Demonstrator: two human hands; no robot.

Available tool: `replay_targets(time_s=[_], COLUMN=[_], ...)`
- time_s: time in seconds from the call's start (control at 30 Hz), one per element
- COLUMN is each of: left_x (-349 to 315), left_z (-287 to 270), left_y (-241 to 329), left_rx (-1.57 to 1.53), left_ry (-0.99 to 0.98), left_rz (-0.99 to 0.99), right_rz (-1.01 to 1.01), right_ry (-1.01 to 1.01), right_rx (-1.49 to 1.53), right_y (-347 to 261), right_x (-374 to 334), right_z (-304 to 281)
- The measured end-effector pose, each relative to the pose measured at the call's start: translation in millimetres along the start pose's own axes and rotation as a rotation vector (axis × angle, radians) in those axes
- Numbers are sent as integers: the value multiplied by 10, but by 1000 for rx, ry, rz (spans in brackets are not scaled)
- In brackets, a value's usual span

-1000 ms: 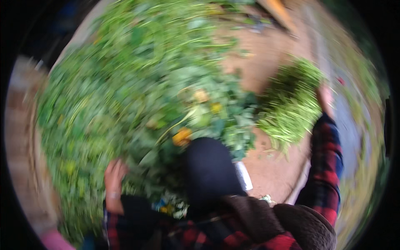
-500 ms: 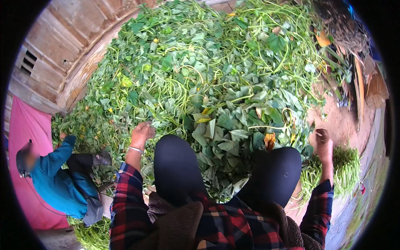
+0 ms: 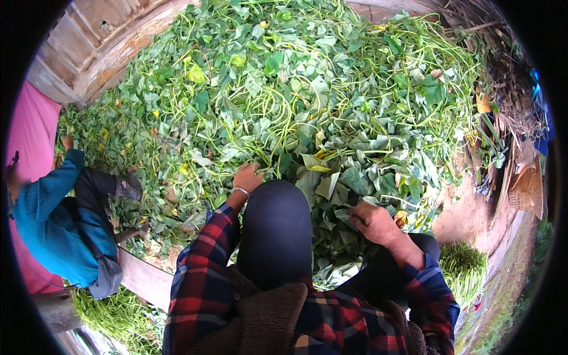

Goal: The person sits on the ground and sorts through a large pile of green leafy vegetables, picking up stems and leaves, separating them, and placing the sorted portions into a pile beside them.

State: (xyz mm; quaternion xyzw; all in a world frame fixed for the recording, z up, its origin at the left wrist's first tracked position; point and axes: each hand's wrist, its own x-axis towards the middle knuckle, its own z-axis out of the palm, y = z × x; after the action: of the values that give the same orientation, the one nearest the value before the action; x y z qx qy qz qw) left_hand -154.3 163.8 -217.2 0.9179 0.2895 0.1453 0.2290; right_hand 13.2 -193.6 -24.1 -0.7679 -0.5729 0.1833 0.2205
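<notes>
The raised left knee [image 3: 276, 222] stands between the 2 hands, blocking a low sideways pass from the left hand [image 3: 247, 178] to the right hand [image 3: 375, 223]. Ahead of both, the way over the leafy vine heap [image 3: 248, 100] is open, though looping stems could snag fingers. The co-worker [image 3: 53, 198] bounds the left; past the bare reddish ground [image 3: 458, 222], a woven basket [image 3: 526, 190] obstructs the right.

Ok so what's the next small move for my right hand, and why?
Perhaps pinch into the leafy green pile with your right hand: it is curled low at the pile, so little reaching seems needed, though I can't tell whether it grips anything.
</notes>
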Motion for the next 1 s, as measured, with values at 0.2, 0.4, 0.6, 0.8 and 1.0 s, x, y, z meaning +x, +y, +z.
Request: replay_targets(time_s=[0.2, 0.4, 0.6, 0.8, 1.0], left_x=[85, -24, 159, 360, 536], left_z=[2, -88, -915, -2059, -2855], left_y=[349, 71, -132, 227, 931], left_rx=[432, 544, -29, -840, -1386], left_ry=[-30, -49, 46, 352, 463], left_rz=[18, 19, -283, -388, -100], right_rz=[152, 288, 269, 213, 210], right_ry=[-90, -148, -110, 5, 43], right_rx=[41, 55, 48, 90, 85], right_y=[148, 205, 179, 112, 174], right_x=[37, 37, 10, -11, -46], right_z=[7, -25, -117, -198, -170])
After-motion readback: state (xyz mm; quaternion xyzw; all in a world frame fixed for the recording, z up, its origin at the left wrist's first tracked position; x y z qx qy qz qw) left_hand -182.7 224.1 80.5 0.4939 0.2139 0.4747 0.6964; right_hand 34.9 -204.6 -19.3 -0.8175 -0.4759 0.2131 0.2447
